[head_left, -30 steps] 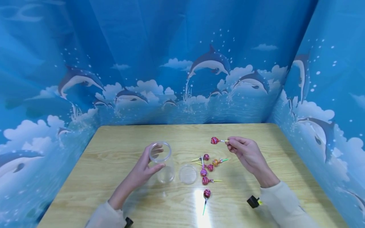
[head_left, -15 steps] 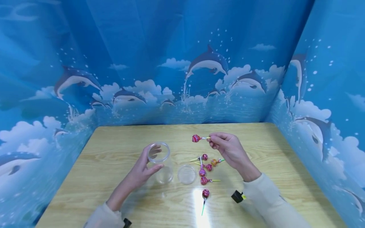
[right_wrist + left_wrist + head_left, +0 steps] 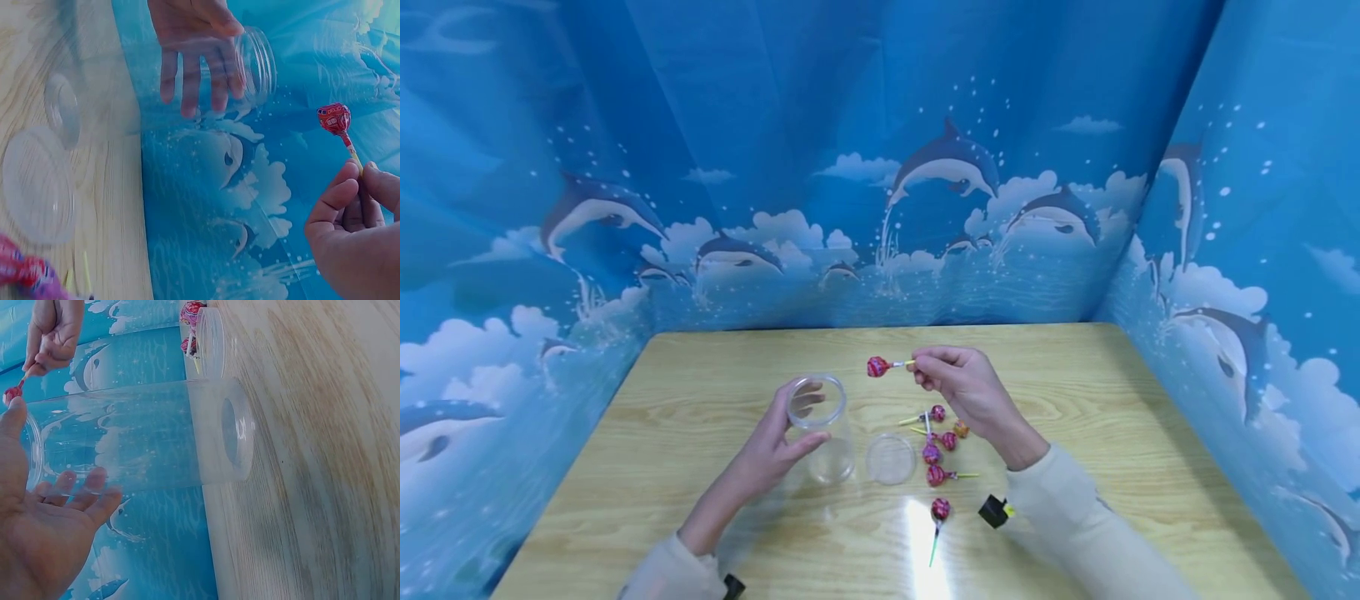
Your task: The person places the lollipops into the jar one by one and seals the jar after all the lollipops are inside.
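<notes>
A clear plastic jar (image 3: pixel 831 442) stands upright on the table with its mouth uncovered. My left hand (image 3: pixel 775 437) holds it near the rim, thumb on the near side and fingers (image 3: pixel 194 81) around the far side. The jar looks empty in the left wrist view. My right hand (image 3: pixel 970 387) pinches the yellow stick of a red-wrapped lollipop (image 3: pixel 877 367). Its candy head points left, above the table and a little right of the jar's mouth (image 3: pixel 31 450), apart from it.
A round clear lid (image 3: pixel 891 459) lies on the wooden table (image 3: pixel 700 375) right of the jar. Several lollipops (image 3: pixel 936 475) are scattered right of the lid, one orange (image 3: pixel 961 428) partly behind the right hand. A blue dolphin curtain (image 3: pixel 850 167) surrounds the table's back and sides.
My right hand has moved left with the lollipop, from the right side of the table towards the jar. The left hand and jar have stayed in place.
</notes>
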`<state>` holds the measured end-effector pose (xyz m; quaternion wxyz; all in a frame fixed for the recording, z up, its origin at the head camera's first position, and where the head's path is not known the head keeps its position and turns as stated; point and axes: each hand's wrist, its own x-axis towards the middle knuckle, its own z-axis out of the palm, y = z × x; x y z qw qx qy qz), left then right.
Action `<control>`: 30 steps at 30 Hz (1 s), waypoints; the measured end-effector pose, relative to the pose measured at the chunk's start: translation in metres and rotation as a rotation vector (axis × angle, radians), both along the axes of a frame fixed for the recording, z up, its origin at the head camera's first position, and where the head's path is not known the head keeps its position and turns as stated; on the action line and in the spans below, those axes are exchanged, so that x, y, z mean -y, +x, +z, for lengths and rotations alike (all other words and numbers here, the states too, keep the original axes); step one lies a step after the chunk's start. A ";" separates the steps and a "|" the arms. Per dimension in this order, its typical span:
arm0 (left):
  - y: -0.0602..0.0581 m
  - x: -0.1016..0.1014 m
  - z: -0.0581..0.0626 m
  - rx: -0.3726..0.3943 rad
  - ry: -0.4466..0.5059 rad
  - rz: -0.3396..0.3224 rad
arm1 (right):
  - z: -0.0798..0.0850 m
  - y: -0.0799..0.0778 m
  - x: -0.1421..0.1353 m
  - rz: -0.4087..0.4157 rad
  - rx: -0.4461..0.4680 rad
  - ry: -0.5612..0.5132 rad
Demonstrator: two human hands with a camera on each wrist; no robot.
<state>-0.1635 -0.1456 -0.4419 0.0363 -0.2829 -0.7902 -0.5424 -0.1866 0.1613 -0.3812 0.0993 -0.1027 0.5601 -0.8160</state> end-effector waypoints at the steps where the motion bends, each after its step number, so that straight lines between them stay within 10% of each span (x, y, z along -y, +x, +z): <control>1: 0.000 0.000 0.000 0.002 -0.001 0.000 | 0.001 0.000 0.004 0.003 0.000 0.002; 19: 0.001 -0.001 0.001 0.032 -0.004 0.007 | 0.000 -0.009 0.051 0.047 -0.023 0.096; 30: 0.000 -0.001 0.002 0.030 -0.036 0.033 | 0.006 -0.007 0.066 0.003 -0.311 0.451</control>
